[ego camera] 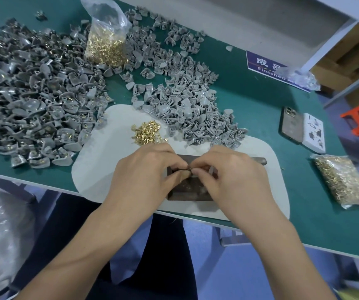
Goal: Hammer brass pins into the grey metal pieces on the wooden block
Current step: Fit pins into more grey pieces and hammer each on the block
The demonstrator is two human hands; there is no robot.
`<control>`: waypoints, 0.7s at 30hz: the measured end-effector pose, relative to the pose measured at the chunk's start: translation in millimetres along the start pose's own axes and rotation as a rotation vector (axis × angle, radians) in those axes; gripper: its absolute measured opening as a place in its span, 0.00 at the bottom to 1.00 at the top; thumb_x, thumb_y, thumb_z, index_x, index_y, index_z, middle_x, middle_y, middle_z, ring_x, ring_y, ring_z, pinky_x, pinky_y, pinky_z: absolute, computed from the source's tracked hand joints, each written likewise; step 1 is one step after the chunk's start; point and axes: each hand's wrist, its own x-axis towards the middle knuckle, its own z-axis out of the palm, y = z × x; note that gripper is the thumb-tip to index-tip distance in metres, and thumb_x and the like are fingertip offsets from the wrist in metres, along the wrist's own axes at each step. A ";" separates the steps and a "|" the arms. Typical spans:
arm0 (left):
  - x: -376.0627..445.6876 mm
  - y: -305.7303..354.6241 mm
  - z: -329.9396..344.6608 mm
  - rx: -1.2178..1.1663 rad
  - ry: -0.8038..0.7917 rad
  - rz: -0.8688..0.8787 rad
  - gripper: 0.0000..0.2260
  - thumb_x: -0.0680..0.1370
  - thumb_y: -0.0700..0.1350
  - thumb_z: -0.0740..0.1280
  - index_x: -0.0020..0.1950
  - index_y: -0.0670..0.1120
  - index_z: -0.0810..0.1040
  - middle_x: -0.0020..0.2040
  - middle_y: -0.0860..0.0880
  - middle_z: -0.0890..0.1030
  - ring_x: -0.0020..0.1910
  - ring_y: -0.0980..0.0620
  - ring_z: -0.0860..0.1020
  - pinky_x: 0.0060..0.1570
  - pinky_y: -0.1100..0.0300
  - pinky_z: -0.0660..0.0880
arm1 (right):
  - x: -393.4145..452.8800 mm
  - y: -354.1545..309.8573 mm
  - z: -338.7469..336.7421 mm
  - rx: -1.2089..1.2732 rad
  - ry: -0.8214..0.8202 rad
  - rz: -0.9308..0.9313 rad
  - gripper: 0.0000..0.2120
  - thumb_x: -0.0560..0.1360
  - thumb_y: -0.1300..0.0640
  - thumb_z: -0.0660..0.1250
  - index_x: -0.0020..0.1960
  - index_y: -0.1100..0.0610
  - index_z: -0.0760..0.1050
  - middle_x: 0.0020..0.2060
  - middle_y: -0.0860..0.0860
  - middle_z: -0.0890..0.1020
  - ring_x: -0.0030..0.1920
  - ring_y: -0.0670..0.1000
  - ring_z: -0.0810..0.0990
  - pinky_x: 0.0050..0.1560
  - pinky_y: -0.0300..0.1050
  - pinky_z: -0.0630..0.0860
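Both hands meet over the dark wooden block (187, 191) on a white mat (100, 165). My left hand (146, 172) pinches a small grey metal piece (184, 174) against the block. My right hand (228, 172) pinches a brass pin (190, 169) at that piece. A loose heap of brass pins (146, 133) lies just beyond the hands. Behind my right hand a dark bar, perhaps the hammer (259, 160), lies flat, mostly hidden.
Large piles of grey metal pieces cover the green table at left (29, 94) and centre (187, 100). An open bag of pins (104, 40) stands at the back; another bag (343, 180) lies right. A phone (291, 124) and a white card (314, 133) sit right.
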 end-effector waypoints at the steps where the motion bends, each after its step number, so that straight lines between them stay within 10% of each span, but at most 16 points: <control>1: -0.5 0.1 -0.1 -0.001 -0.001 -0.004 0.04 0.71 0.56 0.76 0.44 0.61 0.83 0.41 0.61 0.77 0.42 0.62 0.69 0.35 0.60 0.72 | 0.3 4.7 0.9 0.088 0.013 0.020 0.01 0.76 0.47 0.72 0.47 0.42 0.82 0.41 0.40 0.79 0.44 0.43 0.76 0.40 0.45 0.71; 21: 0.1 -0.6 -1.1 0.003 -0.033 -0.016 0.05 0.73 0.61 0.72 0.45 0.63 0.82 0.43 0.62 0.77 0.42 0.71 0.70 0.34 0.67 0.64 | -6.9 15.5 14.4 0.377 0.067 -0.065 0.07 0.76 0.61 0.74 0.43 0.51 0.85 0.35 0.44 0.79 0.42 0.48 0.75 0.44 0.42 0.72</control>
